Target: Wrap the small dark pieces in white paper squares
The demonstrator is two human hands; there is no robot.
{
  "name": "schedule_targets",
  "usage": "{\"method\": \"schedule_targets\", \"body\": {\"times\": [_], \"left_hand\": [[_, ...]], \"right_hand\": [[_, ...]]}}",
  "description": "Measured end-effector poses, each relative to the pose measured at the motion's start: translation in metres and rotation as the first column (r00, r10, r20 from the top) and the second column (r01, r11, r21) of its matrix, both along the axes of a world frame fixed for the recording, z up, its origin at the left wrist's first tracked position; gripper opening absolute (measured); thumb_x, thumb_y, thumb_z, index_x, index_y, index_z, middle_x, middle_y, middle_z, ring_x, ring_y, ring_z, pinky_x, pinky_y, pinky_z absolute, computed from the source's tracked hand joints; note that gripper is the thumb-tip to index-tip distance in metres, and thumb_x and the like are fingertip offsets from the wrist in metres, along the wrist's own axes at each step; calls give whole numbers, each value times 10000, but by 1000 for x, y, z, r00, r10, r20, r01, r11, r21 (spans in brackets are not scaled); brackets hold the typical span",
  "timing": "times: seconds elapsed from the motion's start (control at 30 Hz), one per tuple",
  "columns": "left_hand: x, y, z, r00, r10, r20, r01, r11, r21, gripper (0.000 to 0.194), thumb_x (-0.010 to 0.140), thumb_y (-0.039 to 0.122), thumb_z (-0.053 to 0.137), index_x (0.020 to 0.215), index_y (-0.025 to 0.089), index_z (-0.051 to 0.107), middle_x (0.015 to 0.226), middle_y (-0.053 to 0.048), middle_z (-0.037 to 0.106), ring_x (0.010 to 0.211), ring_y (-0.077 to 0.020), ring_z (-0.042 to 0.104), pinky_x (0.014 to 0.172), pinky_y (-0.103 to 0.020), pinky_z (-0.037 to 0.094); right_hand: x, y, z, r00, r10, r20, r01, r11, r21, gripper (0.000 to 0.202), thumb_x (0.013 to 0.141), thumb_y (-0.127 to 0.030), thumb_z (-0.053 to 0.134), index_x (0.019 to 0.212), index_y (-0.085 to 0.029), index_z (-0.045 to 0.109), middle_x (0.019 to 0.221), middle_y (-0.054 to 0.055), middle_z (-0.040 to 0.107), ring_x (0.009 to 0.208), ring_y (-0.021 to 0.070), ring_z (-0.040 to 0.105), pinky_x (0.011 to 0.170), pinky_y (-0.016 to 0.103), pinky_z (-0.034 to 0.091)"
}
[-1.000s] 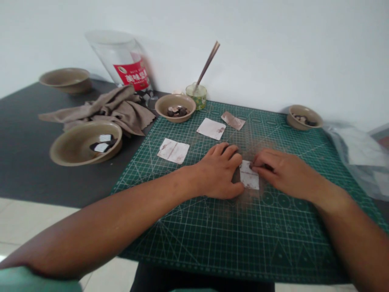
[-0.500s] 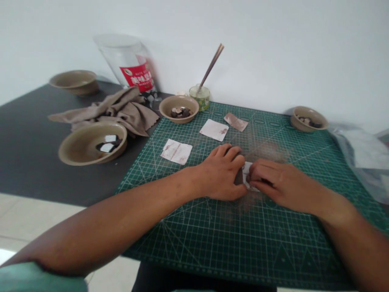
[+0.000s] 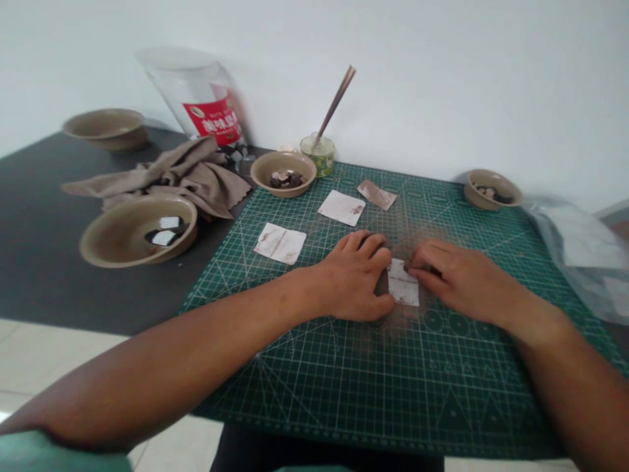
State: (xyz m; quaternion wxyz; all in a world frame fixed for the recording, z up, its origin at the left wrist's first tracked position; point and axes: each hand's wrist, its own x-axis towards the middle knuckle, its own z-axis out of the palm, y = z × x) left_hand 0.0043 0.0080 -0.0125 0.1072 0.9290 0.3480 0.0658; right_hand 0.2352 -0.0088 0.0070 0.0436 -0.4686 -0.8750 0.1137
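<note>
From my seat I have the left hand [image 3: 356, 278] laid low with its fingers spread, fingertips and thumb at the left edge of a smudged white sheet [image 3: 403, 295] on the green cutting mat [image 3: 319, 400]. The right hand [image 3: 455, 278] comes in from the other side, thumb and forefinger pinching what looks like a small dark piece [image 3: 407, 265] against the sheet's upper right part (the fingers cover most of it, so I cannot tell its shape). That puts the piece between my two hands, right at the sheet.

I judge the step in hand to be rubbing: brown dust [image 3: 400, 321] lies on the mat around the sheet. The next move, as I read it, calls for even pressure from the right pinch and a firm left hand, since a light sheet could slide or buckle under a stroke. I would also mind the fingertips, which sit very near the surface. Similar small pieces lie in the bowl [image 3: 282, 191] at the mat's far left corner, well apart from both hands.
</note>
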Motion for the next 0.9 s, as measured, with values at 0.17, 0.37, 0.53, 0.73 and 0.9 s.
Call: {"method": "schedule_targets", "body": {"times": [0.17, 0.37, 0.53, 0.73, 0.9], "left_hand": [[0, 0, 0, 1000, -9, 0, 9, 1000, 10, 542, 871, 543, 541, 1229, 138, 503, 1495, -162, 419, 1437, -402, 311, 1207, -512, 269], [0, 1, 0, 1000, 4, 0, -4, 1000, -14, 530, 866, 537, 556, 1237, 164, 491, 1526, -153, 396, 1458, -408, 277, 1199, -547, 262], [0, 1, -1, 1000, -7, 11, 7, 1000, 1, 519, 871, 546, 549, 1221, 167, 494, 1517, -154, 408, 1453, -391, 292, 1196, -535, 271], [-1, 1, -1, 1000, -4, 18, 4, 1000, -11, 521, 867, 529, 553, 1228, 159, 487, 1524, -156, 399, 1452, -406, 285, 1196, -539, 266], [0, 1, -1, 1000, -6, 14, 6, 1000, 4, 508, 862, 533, 561, 1210, 171, 489, 1513, -153, 411, 1455, -382, 293, 1199, -530, 267]], "right_hand": [[-3, -4, -1, 987, 151, -46, -155, 984, -89, 178, 1008, -285, 477, 953, -220, 633, 982, 49, 654, 841, 200, 628, 725, 328, 442], [-1, -2, 3, 1000, 25, 3, -25, 999, -31, 173, 986, -316, 513, 892, -214, 616, 897, 40, 645, 796, 206, 622, 698, 330, 428], [-4, -4, 4, 990, 141, -32, -143, 984, -109, 159, 997, -286, 496, 927, -222, 623, 952, 34, 657, 830, 192, 631, 724, 320, 432], [2, -2, 7, 997, 59, 42, -56, 996, -67, 165, 989, -308, 515, 883, -215, 601, 884, 39, 631, 766, 200, 615, 681, 332, 428], [-2, -3, 4, 989, 143, -31, -144, 989, -24, 154, 992, -260, 502, 935, -216, 639, 971, 57, 655, 823, 200, 627, 695, 323, 439]]}}
